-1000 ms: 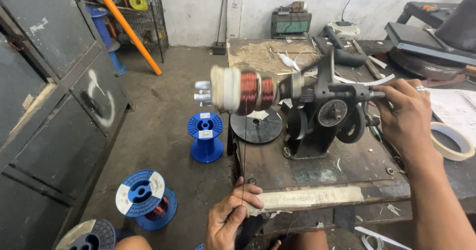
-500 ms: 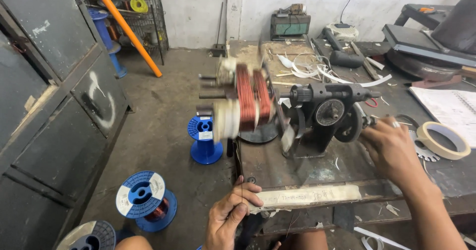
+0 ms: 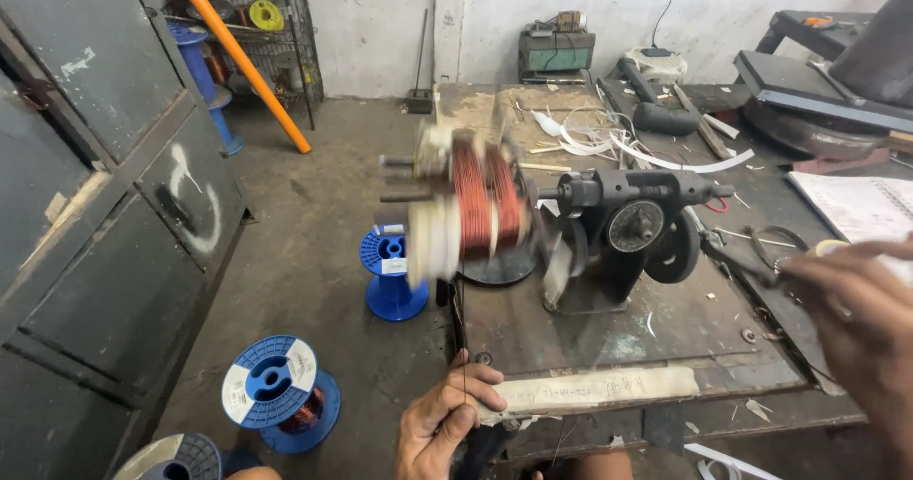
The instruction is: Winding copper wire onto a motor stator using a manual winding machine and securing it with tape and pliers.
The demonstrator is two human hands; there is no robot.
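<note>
A black hand-cranked winding machine (image 3: 628, 237) stands on the metal workbench (image 3: 666, 337). On its shaft a former wound with copper wire (image 3: 471, 209) is blurred with spin. My right hand (image 3: 861, 323) is at the right, blurred, gripping the machine's crank handle (image 3: 751, 261). My left hand (image 3: 447, 423) sits at the bench's front edge, pinching a thin wire (image 3: 455, 347) that runs up towards the coil.
Two blue wire spools (image 3: 276, 394) (image 3: 392, 271) stand on the floor at the left, beside a grey metal cabinet (image 3: 105, 233). White strips, tools and a green box (image 3: 556, 52) clutter the back of the bench. An orange pole (image 3: 238, 57) leans by a rack.
The coil former has kept spinning. My right hand has swung from up beside the machine down and to the right with the crank. My left hand has stayed at the bench edge.
</note>
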